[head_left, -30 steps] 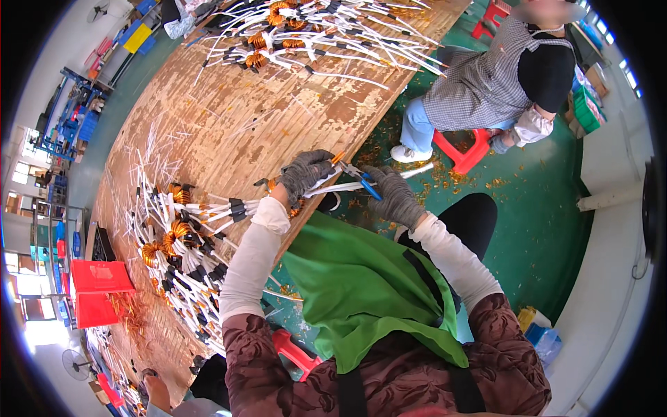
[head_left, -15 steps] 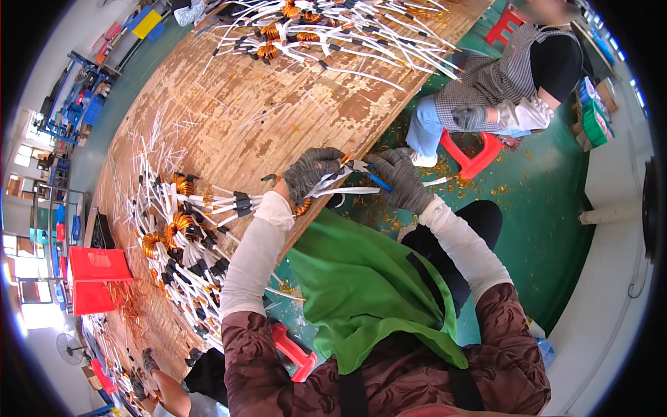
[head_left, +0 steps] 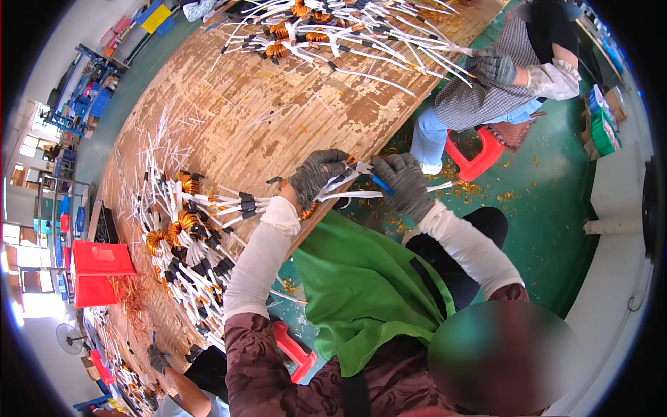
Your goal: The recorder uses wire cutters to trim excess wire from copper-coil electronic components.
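At the table's near edge, my left hand [head_left: 316, 178], in a grey glove, is closed around white-sleeved wire leads [head_left: 340, 183]. A copper-wound coil [head_left: 307, 210] shows partly beneath that hand, and orange copper wire ends stick up past its fingertips. My gloved right hand [head_left: 404, 185] grips small pliers [head_left: 381, 183] with blue handles. Their metal jaws meet the wire ends by my left fingers; whether they are closed is too small to tell. One white lead passes below my right hand and out over the floor.
Coils with white leads [head_left: 182, 226] lie heaped on the worn wooden table [head_left: 278, 125] to the left; another heap [head_left: 313, 38] lies at the far side. A co-worker's gloved hand [head_left: 495, 67] touches leads there. A red stool [head_left: 476, 156] and a red bin [head_left: 104, 258] stand nearby.
The co-worker's gloved hand has gone from the lap to the leads at the table's far edge. My hands keep nearly the same hold, and the view has shifted slightly.
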Demonstrator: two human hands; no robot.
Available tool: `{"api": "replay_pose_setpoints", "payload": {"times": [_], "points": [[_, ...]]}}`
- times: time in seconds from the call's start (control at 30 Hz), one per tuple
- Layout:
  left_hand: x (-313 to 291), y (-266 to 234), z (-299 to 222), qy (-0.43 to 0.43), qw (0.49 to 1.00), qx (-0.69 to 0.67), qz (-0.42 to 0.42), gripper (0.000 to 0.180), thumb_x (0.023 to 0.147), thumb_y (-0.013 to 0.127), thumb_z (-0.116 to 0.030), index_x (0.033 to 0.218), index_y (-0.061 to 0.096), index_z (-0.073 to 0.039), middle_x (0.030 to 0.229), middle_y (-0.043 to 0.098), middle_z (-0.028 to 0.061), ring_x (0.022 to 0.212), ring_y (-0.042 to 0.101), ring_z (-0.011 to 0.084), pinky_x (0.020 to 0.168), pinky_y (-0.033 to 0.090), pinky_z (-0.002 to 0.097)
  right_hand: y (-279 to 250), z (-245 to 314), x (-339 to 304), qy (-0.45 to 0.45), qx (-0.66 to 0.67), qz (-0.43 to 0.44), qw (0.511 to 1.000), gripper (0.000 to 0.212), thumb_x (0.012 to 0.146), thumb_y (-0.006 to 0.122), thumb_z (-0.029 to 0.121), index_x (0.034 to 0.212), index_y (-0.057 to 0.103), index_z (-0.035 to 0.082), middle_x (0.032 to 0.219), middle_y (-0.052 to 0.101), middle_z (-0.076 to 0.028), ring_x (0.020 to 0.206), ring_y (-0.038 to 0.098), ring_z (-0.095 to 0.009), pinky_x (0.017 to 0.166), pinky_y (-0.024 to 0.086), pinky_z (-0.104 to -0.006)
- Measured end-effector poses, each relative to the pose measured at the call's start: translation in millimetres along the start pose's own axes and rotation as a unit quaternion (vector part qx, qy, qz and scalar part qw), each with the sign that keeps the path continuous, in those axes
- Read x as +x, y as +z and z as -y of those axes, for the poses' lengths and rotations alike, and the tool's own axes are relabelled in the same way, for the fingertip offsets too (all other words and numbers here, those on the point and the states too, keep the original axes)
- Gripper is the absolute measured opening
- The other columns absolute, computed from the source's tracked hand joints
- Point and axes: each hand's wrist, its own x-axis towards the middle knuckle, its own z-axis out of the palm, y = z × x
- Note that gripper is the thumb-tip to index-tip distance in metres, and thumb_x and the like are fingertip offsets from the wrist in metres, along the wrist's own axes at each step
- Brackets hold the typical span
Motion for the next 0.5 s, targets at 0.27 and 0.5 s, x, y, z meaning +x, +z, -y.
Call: {"api": "replay_pose_setpoints", "payload": {"times": [0.27,0.5], "points": [[-1,7,14,0.085,0.988,-0.066,-0.112,0.031,0.078,0.052,0.005,0.108,0.05,0.0,0.078,0.053,0.005,0.072,0.054,0.013,0.066,0.048,0.0243,5,77,-4,0.441,0.759,0.018,0.479,0.037,0.076,0.057,0.01,0.111,0.051,0.003,0.086,0.054,-0.006,0.066,0.051,-0.016,0.06,0.044,-0.0304],[2,0,22,0.086,0.978,0.165,-0.089,0.045,0.072,0.07,-0.016,0.11,0.05,-0.003,0.096,0.056,0.0094,0.088,0.055,0.0199,0.078,0.047,0.0312,4,59,-15,0.446,0.777,0.039,0.443,0.048,0.071,0.054,0.002,0.118,0.047,-0.001,0.087,0.056,-0.011,0.055,0.05,-0.014,0.048,0.044,-0.0227]]}}
